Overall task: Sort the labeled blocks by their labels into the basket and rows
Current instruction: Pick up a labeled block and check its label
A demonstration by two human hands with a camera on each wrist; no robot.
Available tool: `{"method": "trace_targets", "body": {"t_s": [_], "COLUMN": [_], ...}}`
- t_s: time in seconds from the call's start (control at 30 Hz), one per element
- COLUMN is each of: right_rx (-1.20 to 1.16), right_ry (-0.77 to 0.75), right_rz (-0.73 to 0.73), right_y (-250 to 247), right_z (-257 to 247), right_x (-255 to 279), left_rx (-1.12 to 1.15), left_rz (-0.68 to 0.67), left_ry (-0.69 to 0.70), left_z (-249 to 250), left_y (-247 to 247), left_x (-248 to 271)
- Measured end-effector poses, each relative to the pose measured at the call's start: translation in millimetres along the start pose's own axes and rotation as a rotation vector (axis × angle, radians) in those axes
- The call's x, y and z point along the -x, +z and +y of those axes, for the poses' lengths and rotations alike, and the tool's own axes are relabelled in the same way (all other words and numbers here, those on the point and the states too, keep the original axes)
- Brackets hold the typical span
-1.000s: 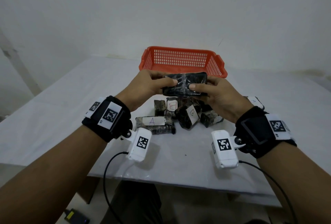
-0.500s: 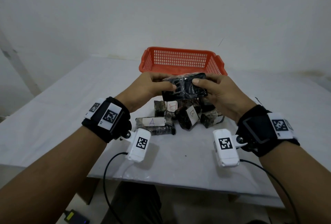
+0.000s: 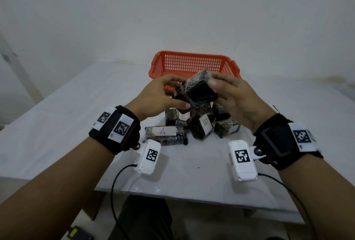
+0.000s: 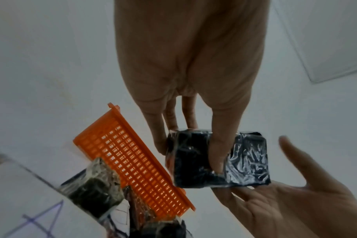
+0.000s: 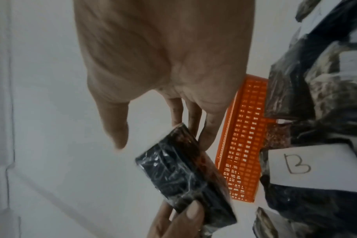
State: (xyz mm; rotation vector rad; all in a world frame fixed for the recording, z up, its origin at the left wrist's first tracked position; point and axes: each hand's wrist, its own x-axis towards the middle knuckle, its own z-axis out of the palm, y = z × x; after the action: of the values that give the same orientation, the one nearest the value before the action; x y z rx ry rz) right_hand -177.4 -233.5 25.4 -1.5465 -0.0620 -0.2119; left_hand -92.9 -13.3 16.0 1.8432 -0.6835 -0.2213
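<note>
Change: held block [image 3: 199, 93] is being turned vs 0.5 s ago; it was lying flat and level betw. both hands, it is now tilting, one end up toward the basket [image 3: 194, 63].
Meaning: prob. a label check; no label is showing on the faces in view, so its destination cannot be told yet.
Left hand [image 3: 161, 95]: is gripping the block, thumb across one wrapped face, fingers behind.
Right hand [image 3: 230, 95]: is pinching the other end w/ fingertips; in the left wrist view its palm is lying open under the block.
Block location: in the air above the pile, near the basket's front rim, not inside.
Pile [image 3: 194, 126]: is sitting at desk [image 3: 67, 124] centre, just in front of the basket; "A" block [image 3: 163, 132] and "B" block [image 3: 203, 126] are showing labels.
Rows: none started yet.
Obstruction: the pile is crowding the basket's front rim; wrist-camera cables are hanging at the near desk edge.
</note>
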Motion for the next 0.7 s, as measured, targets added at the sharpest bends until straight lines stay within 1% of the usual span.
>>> {"method": "trace_targets", "body": {"t_s": [0.1,0.23,0.3,0.37,0.43,0.5,0.53,0.6,0.7], "right_rx": [-0.058,-0.159,-0.159,-0.102,-0.032,0.019,0.035,0.060,0.080], "right_ry": [0.105,0.211,0.211,0.173,0.122,0.092,0.082,0.074,0.087], "right_rz": [-0.026,-0.087,-0.089,-0.091,-0.087,-0.084,-0.092,-0.119,-0.145], "right_y": [1.3,7.9,10.2,8.0,5.7,4.8,4.8,6.4,11.4], "right_z": [-1.9,2.1,2.0,3.6,5.8,7.4,7.6,8.2,6.7], "right_x": [3.3,7.3,7.5,6.2,4.1,3.3,3.1,3.5,6.2], "left_rx": [0.082,0.126,0.122,0.123,0.141,0.224,0.255,0.241,0.210], "left_rz": [-0.033,-0.057,-0.058,-0.084,-0.157,-0.246,-0.269,-0.240,-0.127], "left_ry": [-0.007,0.012,0.022,0.016,-0.013,-0.037,-0.039,-0.017,-0.003], "left_z": [0.0,-1.6,-2.8,-3.6,-3.2,-1.1,-0.8,-0.1,-0.6], "left_y": [1.0,9.8,12.8,12.5,11.2,12.3,13.6,16.5,21.5], "left_x": [0.7,1.9,2.2,3.4,4.8,7.2,7.5,6.9,6.1]}}
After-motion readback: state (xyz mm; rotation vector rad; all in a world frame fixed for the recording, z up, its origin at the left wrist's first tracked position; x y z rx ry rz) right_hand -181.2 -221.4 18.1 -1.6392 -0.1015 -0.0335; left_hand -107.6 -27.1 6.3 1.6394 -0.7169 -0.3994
